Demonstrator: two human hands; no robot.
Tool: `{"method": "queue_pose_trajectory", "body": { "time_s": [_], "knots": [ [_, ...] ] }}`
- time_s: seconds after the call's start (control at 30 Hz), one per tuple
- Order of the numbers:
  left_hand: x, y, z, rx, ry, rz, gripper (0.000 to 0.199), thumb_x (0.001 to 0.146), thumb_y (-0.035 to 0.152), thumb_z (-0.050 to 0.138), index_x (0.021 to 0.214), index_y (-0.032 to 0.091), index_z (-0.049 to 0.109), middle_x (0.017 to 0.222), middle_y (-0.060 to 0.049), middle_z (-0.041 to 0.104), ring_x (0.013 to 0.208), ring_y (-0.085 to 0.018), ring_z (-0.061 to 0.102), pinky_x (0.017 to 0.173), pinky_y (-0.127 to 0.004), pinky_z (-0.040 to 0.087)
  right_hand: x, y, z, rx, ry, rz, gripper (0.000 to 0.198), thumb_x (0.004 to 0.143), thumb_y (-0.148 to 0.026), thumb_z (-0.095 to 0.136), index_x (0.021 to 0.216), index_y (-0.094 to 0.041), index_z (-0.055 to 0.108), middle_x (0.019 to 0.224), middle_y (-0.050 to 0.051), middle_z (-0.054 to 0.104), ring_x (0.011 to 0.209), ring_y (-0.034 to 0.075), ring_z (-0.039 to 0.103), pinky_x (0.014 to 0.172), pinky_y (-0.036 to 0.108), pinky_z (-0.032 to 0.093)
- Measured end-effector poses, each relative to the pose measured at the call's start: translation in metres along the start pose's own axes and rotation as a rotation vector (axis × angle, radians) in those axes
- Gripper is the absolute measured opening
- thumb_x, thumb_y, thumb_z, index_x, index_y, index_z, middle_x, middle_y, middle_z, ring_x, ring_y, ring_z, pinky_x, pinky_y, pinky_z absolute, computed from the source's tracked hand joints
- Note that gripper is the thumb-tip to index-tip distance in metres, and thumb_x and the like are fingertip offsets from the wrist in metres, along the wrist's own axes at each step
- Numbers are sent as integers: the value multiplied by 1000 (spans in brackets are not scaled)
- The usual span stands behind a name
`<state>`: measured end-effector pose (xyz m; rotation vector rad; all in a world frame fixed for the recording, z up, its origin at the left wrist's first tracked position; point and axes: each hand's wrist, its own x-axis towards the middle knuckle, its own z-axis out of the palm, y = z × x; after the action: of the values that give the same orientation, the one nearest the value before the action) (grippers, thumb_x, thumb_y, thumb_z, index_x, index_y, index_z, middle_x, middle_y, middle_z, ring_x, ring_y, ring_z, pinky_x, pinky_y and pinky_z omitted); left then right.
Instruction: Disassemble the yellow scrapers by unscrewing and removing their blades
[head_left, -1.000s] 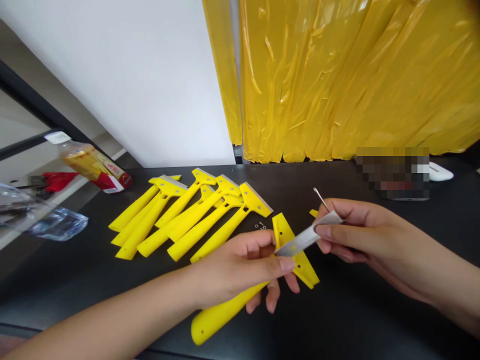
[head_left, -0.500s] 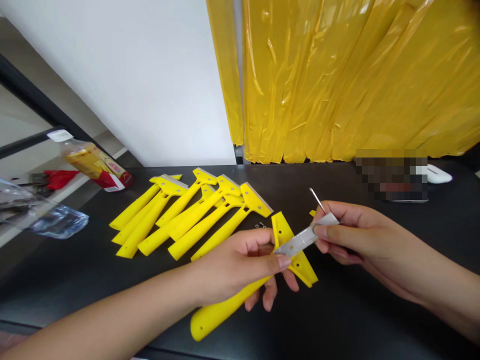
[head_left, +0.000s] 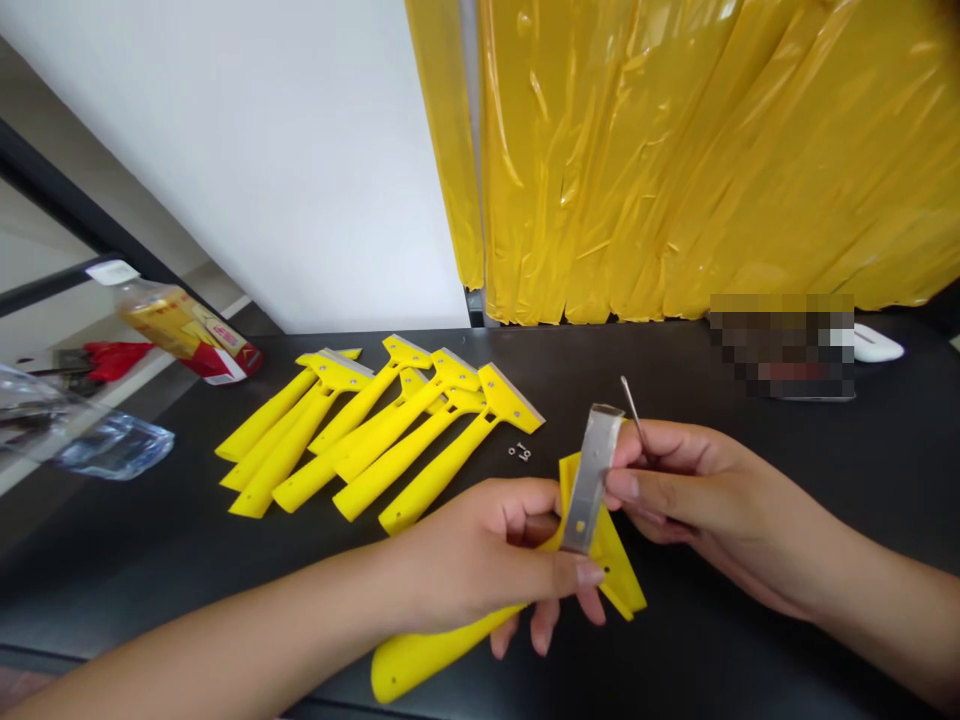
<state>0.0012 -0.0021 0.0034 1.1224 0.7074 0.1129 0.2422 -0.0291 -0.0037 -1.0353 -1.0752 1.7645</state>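
My left hand is closed around a yellow scraper handle, its wide head angled up to the right under my thumb. Over that head stands a flat grey metal blade with a small hole near its lower end. The thumb and fingers of my right hand pinch the blade's right edge. A thin metal shaft, like a screwdriver's, sticks up from behind the right fingers; the rest of it is hidden. Several small screws and nuts lie on the table just beyond my left hand.
Several yellow scrapers with blades fitted lie in a row on the black table. At left are a tilted drink bottle and a clear plastic container. Yellow plastic sheeting hangs behind; a white object sits back right.
The blade has swung from lying slanted across the scraper head to nearly upright. My left hand and the scraper have moved slightly down; the right fingers have shifted left along the blade.
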Motion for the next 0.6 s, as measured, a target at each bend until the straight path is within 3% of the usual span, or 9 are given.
{"method": "queue_pose_trajectory", "body": {
  "time_s": [0.23, 0.43, 0.6],
  "knots": [
    [2, -4, 2, -3, 13, -21, 29, 99, 33, 78, 122, 19, 67, 100, -6, 80, 61, -9, 66, 43, -14, 50, 1, 2, 3, -108, 45, -43, 39, 86, -52, 91, 79, -20, 70, 68, -5, 52, 58, 7, 30, 51, 24, 24],
    [1, -3, 0, -17, 58, 37, 33, 102, 49, 76, 111, 18, 67, 98, -7, 79, 59, -9, 66, 42, -13, 49, 4, -1, -1, -174, 96, -88, 45, 84, -59, 90, 78, -20, 67, 68, -2, 55, 59, 10, 39, 52, 25, 32],
    [2, -3, -5, -72, 104, 74, 37, 103, 53, 74, 114, 18, 67, 96, -6, 78, 56, -8, 67, 42, -12, 50, 6, -3, -6, -224, 108, -85, 45, 83, -60, 91, 81, -21, 69, 65, -3, 55, 57, 10, 41, 51, 25, 34]
  ]
}}
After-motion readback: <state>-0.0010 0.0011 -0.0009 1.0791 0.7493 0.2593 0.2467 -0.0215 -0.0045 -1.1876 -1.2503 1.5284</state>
